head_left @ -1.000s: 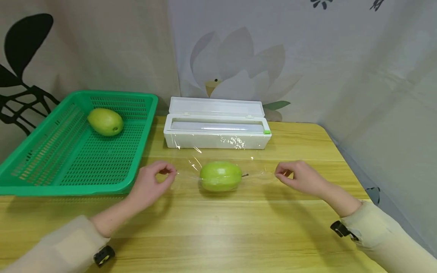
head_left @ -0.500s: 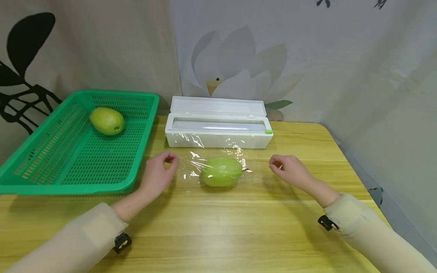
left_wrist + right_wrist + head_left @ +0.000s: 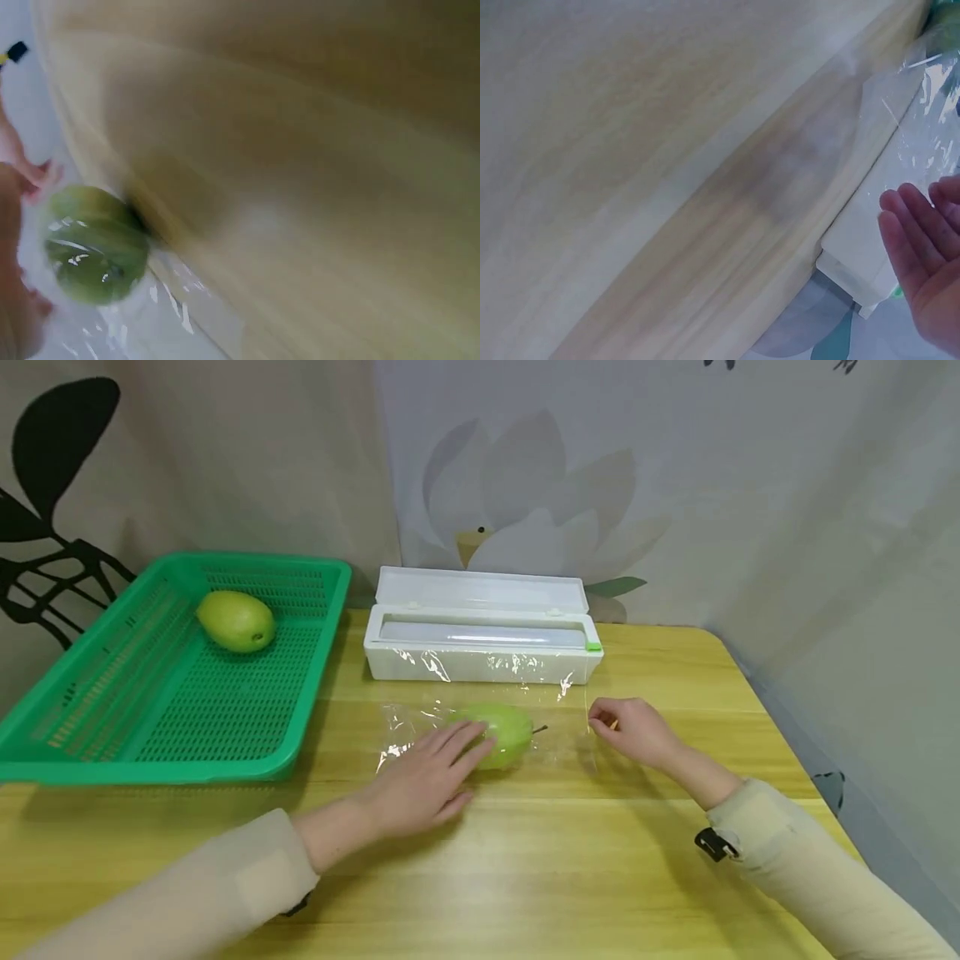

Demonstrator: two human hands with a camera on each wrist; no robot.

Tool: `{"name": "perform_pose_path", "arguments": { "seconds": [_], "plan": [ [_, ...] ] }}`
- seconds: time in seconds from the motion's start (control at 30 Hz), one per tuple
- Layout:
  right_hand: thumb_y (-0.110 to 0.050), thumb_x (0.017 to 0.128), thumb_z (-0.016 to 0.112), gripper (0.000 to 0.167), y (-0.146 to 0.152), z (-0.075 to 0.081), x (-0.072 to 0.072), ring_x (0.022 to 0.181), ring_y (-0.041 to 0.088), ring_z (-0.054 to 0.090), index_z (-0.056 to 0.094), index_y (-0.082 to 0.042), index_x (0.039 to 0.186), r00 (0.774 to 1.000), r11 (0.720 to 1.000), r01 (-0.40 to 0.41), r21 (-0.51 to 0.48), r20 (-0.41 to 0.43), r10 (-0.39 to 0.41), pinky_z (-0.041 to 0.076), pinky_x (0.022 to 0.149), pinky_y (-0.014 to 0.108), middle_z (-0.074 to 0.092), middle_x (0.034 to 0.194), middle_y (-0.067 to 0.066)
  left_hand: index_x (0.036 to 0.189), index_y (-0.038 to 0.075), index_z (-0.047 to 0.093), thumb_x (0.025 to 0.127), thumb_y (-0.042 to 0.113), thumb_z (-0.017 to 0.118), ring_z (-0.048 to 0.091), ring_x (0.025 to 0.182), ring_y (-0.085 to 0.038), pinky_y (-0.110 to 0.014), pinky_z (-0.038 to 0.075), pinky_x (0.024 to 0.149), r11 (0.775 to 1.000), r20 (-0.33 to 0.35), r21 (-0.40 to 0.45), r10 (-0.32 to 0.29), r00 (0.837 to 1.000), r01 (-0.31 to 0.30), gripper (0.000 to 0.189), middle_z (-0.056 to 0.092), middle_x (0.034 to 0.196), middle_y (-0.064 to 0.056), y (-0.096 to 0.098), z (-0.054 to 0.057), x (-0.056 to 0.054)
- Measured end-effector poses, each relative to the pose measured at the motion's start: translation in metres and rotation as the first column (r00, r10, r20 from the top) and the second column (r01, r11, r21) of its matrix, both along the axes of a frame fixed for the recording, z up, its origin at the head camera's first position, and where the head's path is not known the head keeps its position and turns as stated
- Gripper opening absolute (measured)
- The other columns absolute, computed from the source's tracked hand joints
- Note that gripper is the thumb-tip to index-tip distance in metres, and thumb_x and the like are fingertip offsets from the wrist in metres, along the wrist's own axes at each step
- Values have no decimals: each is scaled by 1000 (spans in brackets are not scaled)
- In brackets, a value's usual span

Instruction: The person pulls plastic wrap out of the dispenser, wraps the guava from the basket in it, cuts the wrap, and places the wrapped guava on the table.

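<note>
An oval green fruit [image 3: 504, 735] with a thin dark stem lies on the wooden table under clear plastic wrap [image 3: 401, 727]. The wrap stretches back toward a white wrap dispenser [image 3: 480, 665] whose lid stands up. My left hand [image 3: 416, 789] reaches over the fruit's left side with its fingers spread and fairly straight, fingertips right at the wrapped skin. To the right of the stem, my right hand [image 3: 637, 732] pinches the wrap's right edge between thumb and forefinger. In the left wrist view the fruit [image 3: 94, 247] shows glossy wrap over its end.
At the left stands a green slotted basket [image 3: 255, 770] with another yellow-green fruit [image 3: 236, 622] in it. A green cutter slide [image 3: 593, 647] sits at the dispenser's right end. Behind the table [image 3: 525, 877] hangs a pale patterned cloth [image 3: 675, 510].
My left hand has let go of the wrap's left edge and moved right onto the fruit, fingers spreading. The wrap has come down over the fruit. My right hand has shifted slightly inward.
</note>
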State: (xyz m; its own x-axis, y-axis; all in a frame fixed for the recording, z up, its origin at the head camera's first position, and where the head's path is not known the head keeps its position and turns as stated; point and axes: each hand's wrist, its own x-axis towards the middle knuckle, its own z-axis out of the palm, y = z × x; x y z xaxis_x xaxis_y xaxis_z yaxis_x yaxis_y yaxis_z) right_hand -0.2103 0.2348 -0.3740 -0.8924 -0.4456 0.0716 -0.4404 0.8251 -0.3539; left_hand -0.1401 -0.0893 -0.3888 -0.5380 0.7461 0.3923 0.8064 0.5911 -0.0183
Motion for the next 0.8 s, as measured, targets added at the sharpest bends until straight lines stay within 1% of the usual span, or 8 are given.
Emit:
{"name": "perform_pose_path", "arguments": {
  "seconds": [0.1, 0.2, 0.27, 0.33, 0.43, 0.5, 0.6, 0.8],
  "plan": [
    [-9, 89, 54, 18, -1, 5, 4, 83, 24, 65, 63, -3, 103, 998, 998, 32, 48, -46, -30, 52, 65, 36, 70, 92, 10, 143, 0, 31, 89, 32, 60, 34, 134, -37, -48, 32, 110, 992, 137, -80, 111, 984, -100, 70, 33, 147, -20, 2, -2, -3],
    [-6, 87, 55, 31, -11, 14, 14, 100, 31, 62, 57, -1, 117, 979, 999, 14, 47, -203, -4, 54, 73, 41, 65, 111, 16, 143, 1, 33, 89, 31, 61, 36, 134, -35, -47, 30, 112, 990, 202, -45, 138, 970, -131, 68, 34, 146, -19, 1, -2, -8],
    [-8, 86, 57, 38, -24, 21, 24, 109, 33, 58, 54, -1, 123, 944, 995, -92, 40, -315, 100, 53, 81, 45, 61, 120, 17, 142, 2, 35, 89, 30, 61, 38, 132, -34, -46, 32, 111, 992, 217, -8, 127, 968, -128, 65, 36, 144, -18, 1, -2, -11],
    [-14, 87, 60, 43, -40, 25, 33, 115, 32, 55, 52, 0, 127, 891, 965, -250, 81, -371, 262, 48, 93, 46, 58, 125, 16, 140, 3, 37, 89, 29, 62, 40, 131, -32, -46, 34, 110, 992, 226, 17, 120, 967, -127, 62, 38, 143, -17, 2, -1, -13],
    [-29, 90, 60, 58, -64, 23, 41, 123, 31, 50, 43, 2, 136, 837, 889, -417, 190, -302, 457, 43, 102, 45, 50, 136, 17, 138, 3, 40, 88, 28, 62, 41, 129, -31, -45, 36, 108, 992, 240, 45, 103, 965, -117, 60, 41, 141, -16, 2, 0, -16],
    [-37, 90, 59, 67, -73, 20, 42, 130, 30, 44, 37, 3, 140, 847, 867, -436, 242, -216, 487, 39, 106, 44, 43, 142, 17, 136, 2, 42, 88, 27, 63, 42, 128, -30, -45, 37, 108, 993, 256, 65, 83, 963, -103, 58, 42, 139, -16, 3, 2, -18],
    [-39, 87, 64, 75, -79, 16, 39, 133, 29, 41, 34, 3, 142, 885, 877, -410, 252, -125, 449, 39, 106, 41, 38, 146, 17, 134, 3, 44, 86, 26, 65, 43, 126, -30, -46, 38, 106, 989, 326, 117, 48, 944, -91, 56, 44, 137, -14, 4, 6, -24],
    [-35, 82, 71, 80, -81, 11, 28, 127, 30, 47, 33, 1, 143, 905, 903, -398, 161, -91, 415, 46, 99, 40, 36, 147, 15, 131, 10, 46, 79, 25, 73, 38, 127, -31, -51, 39, 103, 966, 520, 203, 30, 854, -158, 61, 41, 137, -11, 1, 9, -38]
  ]
}}
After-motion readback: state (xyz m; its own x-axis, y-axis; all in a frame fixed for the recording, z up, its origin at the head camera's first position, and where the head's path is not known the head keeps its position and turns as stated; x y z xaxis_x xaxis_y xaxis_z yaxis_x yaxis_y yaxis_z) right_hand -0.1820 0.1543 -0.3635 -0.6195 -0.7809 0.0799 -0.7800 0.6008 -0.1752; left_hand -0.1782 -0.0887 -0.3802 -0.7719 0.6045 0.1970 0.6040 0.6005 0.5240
